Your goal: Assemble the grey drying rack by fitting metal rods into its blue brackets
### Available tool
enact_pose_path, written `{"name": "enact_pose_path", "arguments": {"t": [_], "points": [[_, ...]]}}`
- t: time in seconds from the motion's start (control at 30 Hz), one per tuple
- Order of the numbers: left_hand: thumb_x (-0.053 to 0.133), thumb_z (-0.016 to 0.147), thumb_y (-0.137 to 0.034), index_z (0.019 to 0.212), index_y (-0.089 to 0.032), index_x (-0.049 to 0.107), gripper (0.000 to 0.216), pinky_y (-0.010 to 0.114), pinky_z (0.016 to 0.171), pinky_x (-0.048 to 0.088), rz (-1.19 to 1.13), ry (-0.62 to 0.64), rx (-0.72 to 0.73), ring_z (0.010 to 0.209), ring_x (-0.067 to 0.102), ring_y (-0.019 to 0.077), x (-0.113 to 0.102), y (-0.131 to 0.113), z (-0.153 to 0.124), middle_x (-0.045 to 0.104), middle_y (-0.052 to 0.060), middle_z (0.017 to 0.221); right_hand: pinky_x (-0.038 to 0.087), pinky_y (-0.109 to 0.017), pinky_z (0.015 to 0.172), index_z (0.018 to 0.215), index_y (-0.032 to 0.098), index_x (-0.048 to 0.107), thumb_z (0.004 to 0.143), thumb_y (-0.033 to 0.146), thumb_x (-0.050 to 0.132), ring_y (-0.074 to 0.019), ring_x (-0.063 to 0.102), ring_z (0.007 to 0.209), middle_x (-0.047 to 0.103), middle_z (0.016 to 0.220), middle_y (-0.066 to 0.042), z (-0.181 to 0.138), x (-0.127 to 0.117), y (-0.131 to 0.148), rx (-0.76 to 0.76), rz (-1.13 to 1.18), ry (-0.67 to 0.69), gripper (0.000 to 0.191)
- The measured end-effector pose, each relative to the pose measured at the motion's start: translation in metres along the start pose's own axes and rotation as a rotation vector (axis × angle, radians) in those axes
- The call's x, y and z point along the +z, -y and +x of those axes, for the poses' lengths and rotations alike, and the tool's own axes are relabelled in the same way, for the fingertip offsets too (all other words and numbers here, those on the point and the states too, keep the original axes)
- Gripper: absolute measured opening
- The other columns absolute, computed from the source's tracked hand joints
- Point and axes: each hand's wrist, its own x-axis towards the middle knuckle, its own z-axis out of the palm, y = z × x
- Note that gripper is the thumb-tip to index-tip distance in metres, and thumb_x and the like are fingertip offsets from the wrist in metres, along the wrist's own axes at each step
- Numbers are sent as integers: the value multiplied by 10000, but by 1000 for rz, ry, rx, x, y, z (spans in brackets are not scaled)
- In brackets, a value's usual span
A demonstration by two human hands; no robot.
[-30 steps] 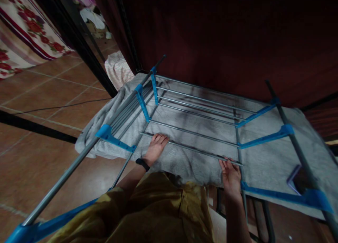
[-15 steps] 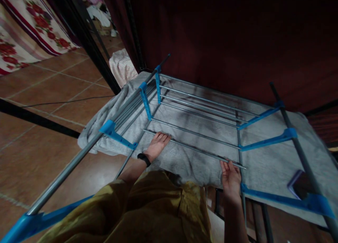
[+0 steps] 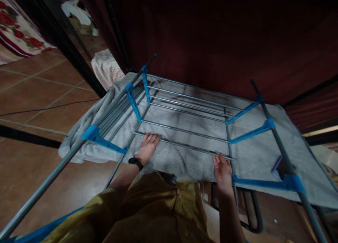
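Observation:
A grey towel [image 3: 253,155] lies spread flat under the metal rails of a drying rack [image 3: 185,130] with blue plastic brackets. My left hand [image 3: 148,147] rests flat on the towel at its near left part, fingers stretched under the nearest rail; a black band is on that wrist. My right hand [image 3: 222,169] lies flat on the towel's near edge to the right, fingertips at the nearest rail, open and holding nothing. I wear a mustard yellow garment.
The rack's long grey side bars [image 3: 52,176] run toward me on both sides. A dark red curtain [image 3: 211,35] hangs behind the rack. A phone [image 3: 280,167] lies on the towel at right. Brown tiled floor [image 3: 31,105], a striped cloth [image 3: 107,68] and a flowered fabric [image 3: 16,31] are at left.
Both hands stay flat on the towel in the same places. The view has swung slightly, so everything sits a little further left in the picture.

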Motion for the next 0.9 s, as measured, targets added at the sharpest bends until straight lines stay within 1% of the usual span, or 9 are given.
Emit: {"name": "enact_pose_path", "arguments": {"t": [0.1,0.17,0.3,0.43,0.57,0.67,0.77,0.8,0.9], "points": [[436,887,-88,1277,-217,662,470,489,1113,367,63,-23,-2,1102,608,286,-5,2,-2,703,137,1145,610,-370,932,809,236,649,672,223,850,-147,742,867,753,865,41,1,3,2,14,22,-2,244],[448,868,-96,1252,-226,672,464,484,1097,370,91,-38,1,1086,614,292,-8,5,-4,715,128,1103,613,-356,912,826,234,657,686,247,844,-148,743,858,759,879,25,3,5,3,-5,21,-1,234],[442,879,-154,1238,-216,669,429,502,1090,350,104,-64,-27,1068,613,307,-11,13,-8,717,132,1102,619,-314,842,820,231,638,691,267,852,-144,746,828,761,855,21,9,10,6,-26,9,-5,252],[434,906,-227,1211,-208,671,386,536,1091,331,125,-87,-91,1040,619,325,-10,20,-11,714,133,1033,624,-292,766,743,231,578,677,280,875,-136,732,750,746,784,38,15,14,10,-1,61,-41,308],[398,924,-278,1191,-222,660,378,570,1060,361,159,-103,-138,1040,615,346,-12,22,-12,718,128,1045,620,-263,737,708,233,542,692,286,869,-109,695,656,715,718,64,18,16,12,-1,79,-76,331],[382,927,-312,1191,-272,645,375,579,1052,377,155,-139,-197,1058,612,334,-17,21,-14,727,81,1070,623,-269,727,722,240,537,723,300,853,-115,695,652,709,706,62,21,16,15,-4,87,-65,322],[421,892,-311,1212,-349,628,383,602,1063,358,96,-187,-249,1106,606,323,-18,23,-15,732,19,1114,626,-288,736,754,242,561,748,304,832,-132,711,694,733,757,42,25,16,19,-17,93,-44,278],[440,876,-313,1191,-347,643,376,612,1064,352,80,-221,-258,1101,612,328,-17,25,-15,736,21,1104,624,-290,738,767,242,574,753,300,824,-136,714,706,739,774,36,26,16,21,-23,94,-44,256],[493,832,-352,1053,-269,712,322,623,1053,362,45,-369,-296,1040,641,352,-11,32,-14,739,84,1048,619,-300,751,804,240,606,764,275,794,-150,724,746,746,800,31,31,16,24,-46,104,-57,196]]}}
